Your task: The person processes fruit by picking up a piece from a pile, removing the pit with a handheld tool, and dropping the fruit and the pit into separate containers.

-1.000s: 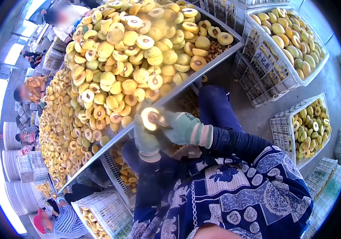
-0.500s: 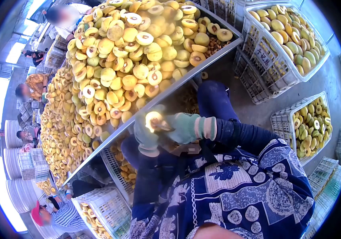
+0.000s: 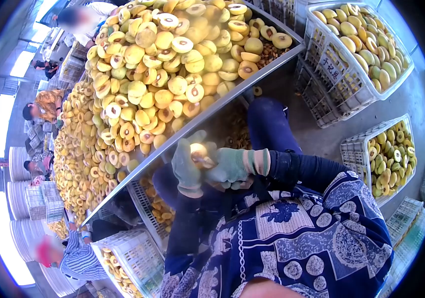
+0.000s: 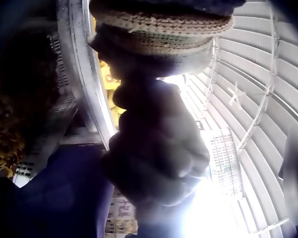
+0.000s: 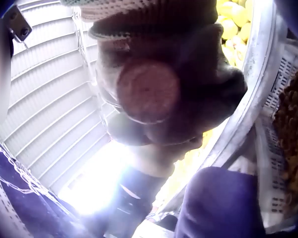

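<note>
A bright yellow fruit piece (image 3: 198,152) is held in the gloved left hand (image 3: 187,171), beside the metal edge of the heaped table. Close against it is the gloved right hand (image 3: 230,168), its fingertips near the fruit. In the right wrist view the right hand (image 5: 198,94) is curled round a tool, whose round brownish handle end (image 5: 148,91) faces the camera; the tool's working end cannot be made out. The left hand (image 4: 156,144) appears dark with curled fingers in the left wrist view, and the fruit is hidden there.
Halved yellow fruit (image 3: 148,94) is heaped behind the metal table edge (image 3: 232,94). Fruit-filled crates stand at the upper right (image 3: 332,74), right (image 3: 356,159) and lower left (image 3: 133,263). Knees flank the hands below the edge. Several people are at the far left.
The fruit's cut face, broad and plain earlier, now shows smaller and partly covered between the hands. Both hands have shifted slightly right in the head view, still close together.
</note>
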Tool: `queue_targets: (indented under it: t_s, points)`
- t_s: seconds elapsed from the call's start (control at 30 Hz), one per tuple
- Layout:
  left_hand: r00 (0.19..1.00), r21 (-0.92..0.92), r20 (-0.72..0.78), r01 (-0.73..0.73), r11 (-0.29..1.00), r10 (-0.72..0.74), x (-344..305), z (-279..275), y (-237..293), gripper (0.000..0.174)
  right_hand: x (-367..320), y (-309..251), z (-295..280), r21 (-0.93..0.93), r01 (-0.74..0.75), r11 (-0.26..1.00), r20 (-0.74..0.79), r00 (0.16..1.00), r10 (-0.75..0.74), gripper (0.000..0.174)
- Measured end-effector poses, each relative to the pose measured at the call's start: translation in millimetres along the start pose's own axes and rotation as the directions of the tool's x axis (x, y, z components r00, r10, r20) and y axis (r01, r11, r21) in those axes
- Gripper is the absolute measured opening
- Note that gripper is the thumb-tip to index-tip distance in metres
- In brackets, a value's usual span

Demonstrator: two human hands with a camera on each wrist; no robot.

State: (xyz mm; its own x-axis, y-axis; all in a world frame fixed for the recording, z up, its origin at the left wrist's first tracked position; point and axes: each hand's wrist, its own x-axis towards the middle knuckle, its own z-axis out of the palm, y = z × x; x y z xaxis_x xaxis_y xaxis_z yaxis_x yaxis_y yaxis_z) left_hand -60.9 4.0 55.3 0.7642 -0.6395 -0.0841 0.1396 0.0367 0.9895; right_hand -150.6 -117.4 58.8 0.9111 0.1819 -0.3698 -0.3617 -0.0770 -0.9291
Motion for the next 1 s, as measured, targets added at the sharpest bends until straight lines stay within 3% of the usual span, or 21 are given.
queue_targets:
  t_s: [0.07,0.1,0.17,0.27,0.3,0.33,0.4,0.43,0.47,0.5,0.6,0.63,0.67,0.7,0.73,0.77,0.83,0.87,0.93,0.97,1.0]
  points:
    - [0.993,-0.185,-0.071,0.080,0.979,-0.095,-4,4,1,0.055,-25,-19,-7,0.414,-0.209,0.886,0.214,0.968,0.128,0.019]
    - [0.995,-0.192,-0.093,0.020,0.981,-0.038,-2,3,-7,0.055,-23,-15,-5,0.412,-0.209,0.887,0.216,0.968,0.128,0.019]
    - [0.991,-0.151,-0.131,-0.055,0.987,0.035,-1,6,-10,0.048,-14,0,1,0.747,-0.212,0.631,0.320,0.945,-0.061,0.021]
    - [0.974,-0.085,-0.193,-0.138,0.987,0.120,0,10,-15,0.034,-5,21,7,0.875,-0.235,0.423,0.357,0.903,-0.238,0.024]
    - [0.839,0.344,-0.114,-0.470,0.813,0.533,7,7,-20,0.031,0,25,10,0.899,-0.241,0.366,0.357,0.887,-0.292,0.024]
    - [0.586,0.656,0.133,-0.657,0.372,0.799,13,5,-23,0.029,2,29,13,0.898,-0.243,0.366,0.358,0.888,-0.288,0.024]
    - [0.569,0.696,0.160,-0.644,0.317,0.806,13,7,-12,0.025,4,30,15,0.940,-0.266,0.212,0.332,0.851,-0.406,0.025]
    - [0.875,0.318,-0.158,-0.393,0.863,0.457,9,6,-8,0.023,6,32,17,0.938,-0.271,0.214,0.338,0.850,-0.403,0.025]
    - [0.976,-0.228,-0.198,0.047,0.972,-0.094,7,6,-3,0.023,9,34,20,0.941,-0.289,0.176,0.337,0.843,-0.419,0.026]
    - [0.957,-0.259,-0.284,-0.022,0.966,-0.054,4,16,0,0.023,12,35,21,0.942,-0.304,0.138,0.334,0.837,-0.434,0.026]
    - [0.920,-0.149,-0.372,-0.190,0.970,0.123,5,15,-12,0.026,12,34,21,0.951,-0.271,0.151,0.310,0.838,-0.450,0.025]
    - [0.922,-0.098,-0.383,-0.107,0.989,0.062,8,7,-14,0.030,9,31,20,0.950,-0.274,0.150,0.313,0.838,-0.447,0.025]
    - [0.921,-0.100,-0.386,-0.106,0.989,0.059,16,-15,-22,0.030,3,23,16,0.935,-0.194,0.297,0.296,0.888,-0.353,0.024]
    - [0.793,0.541,-0.261,-0.352,0.764,0.551,28,-45,-36,0.034,-2,17,11,0.886,-0.124,0.447,0.261,0.930,-0.259,0.023]
    - [0.578,0.901,0.142,-0.411,0.136,0.804,35,-62,-42,0.040,-4,12,6,0.882,-0.127,0.454,0.266,0.929,-0.258,0.023]
    - [0.842,0.448,-0.332,-0.257,0.856,0.426,26,-64,-40,0.057,-4,7,2,0.868,-0.174,0.465,0.256,0.959,-0.119,0.025]
    - [0.832,0.562,-0.446,-0.026,0.827,0.330,17,-103,-22,0.070,7,9,-1,0.770,-0.196,0.607,0.091,0.976,0.199,0.025]
    - [0.783,0.634,-0.509,0.061,0.771,0.357,12,-119,-15,0.068,17,18,-3,0.764,-0.201,0.613,0.100,0.976,0.196,0.025]
    - [0.772,0.791,-0.308,-0.117,0.600,0.556,4,-165,-11,0.060,33,32,-7,0.426,-0.309,0.850,-0.062,0.928,0.368,0.027]
    - [0.841,0.763,-0.467,0.227,0.606,0.272,0,-170,16,0.054,36,24,-11,0.340,-0.353,0.872,-0.079,0.913,0.400,0.029]
    - [0.841,0.846,-0.503,0.433,0.310,0.200,2,-185,17,0.054,40,24,-12,0.336,-0.351,0.874,-0.078,0.914,0.397,0.029]
